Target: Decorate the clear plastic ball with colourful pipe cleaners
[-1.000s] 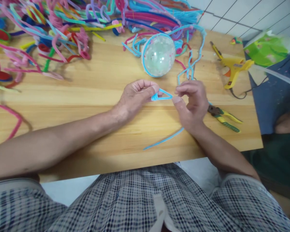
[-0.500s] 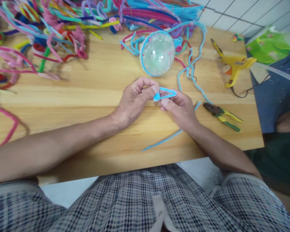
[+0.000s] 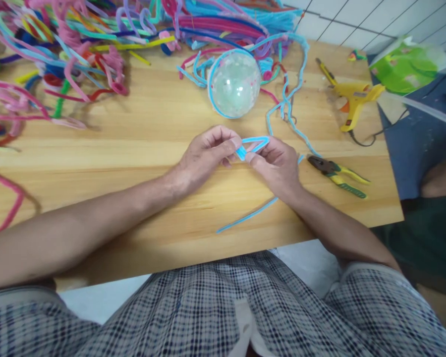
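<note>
Between my hands is a blue pipe cleaner (image 3: 255, 140) bent into a narrow triangular loop, with a thicker wound part at its left end. My left hand (image 3: 211, 151) pinches that wound end between thumb and fingers. The fingers of my right hand (image 3: 278, 163) are closed on the loop's right side, the thumb tip touching near the wound part. Under my right wrist lies a straight length of blue pipe cleaner (image 3: 245, 218) on the wooden table (image 3: 141, 144). Just beyond my hands rests a clear round ball (image 3: 236, 84) with a blue band around it.
Pliers (image 3: 336, 176) with yellow-green handles lie right of my right hand. Behind them is a yellow glue gun (image 3: 357, 101) with a cord. Heaped colourful pipe cleaners (image 3: 78, 54) cover the back left. A person's dark clothing (image 3: 427, 248) shows beyond the table's right edge.
The loop has tilted, its wound end now slanting down to the right. My right thumb has shifted slightly left toward that end. The whole view has moved a little.
</note>
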A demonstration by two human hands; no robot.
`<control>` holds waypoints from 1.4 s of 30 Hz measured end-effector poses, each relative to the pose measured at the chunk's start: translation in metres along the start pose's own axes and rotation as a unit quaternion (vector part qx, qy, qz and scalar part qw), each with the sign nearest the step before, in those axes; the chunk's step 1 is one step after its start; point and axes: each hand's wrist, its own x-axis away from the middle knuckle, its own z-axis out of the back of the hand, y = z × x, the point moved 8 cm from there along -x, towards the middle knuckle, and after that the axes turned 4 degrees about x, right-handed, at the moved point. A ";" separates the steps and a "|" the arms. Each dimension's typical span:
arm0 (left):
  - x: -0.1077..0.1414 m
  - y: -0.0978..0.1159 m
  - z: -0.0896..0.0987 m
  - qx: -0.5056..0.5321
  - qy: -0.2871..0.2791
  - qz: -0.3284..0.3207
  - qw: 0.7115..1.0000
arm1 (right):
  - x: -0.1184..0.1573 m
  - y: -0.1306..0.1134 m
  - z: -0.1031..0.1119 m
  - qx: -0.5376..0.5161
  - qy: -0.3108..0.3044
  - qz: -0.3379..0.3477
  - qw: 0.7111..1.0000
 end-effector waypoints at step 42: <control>0.000 0.002 0.004 0.036 0.025 0.004 0.999 | -0.007 -0.001 -0.002 -0.018 -0.037 -0.035 0.999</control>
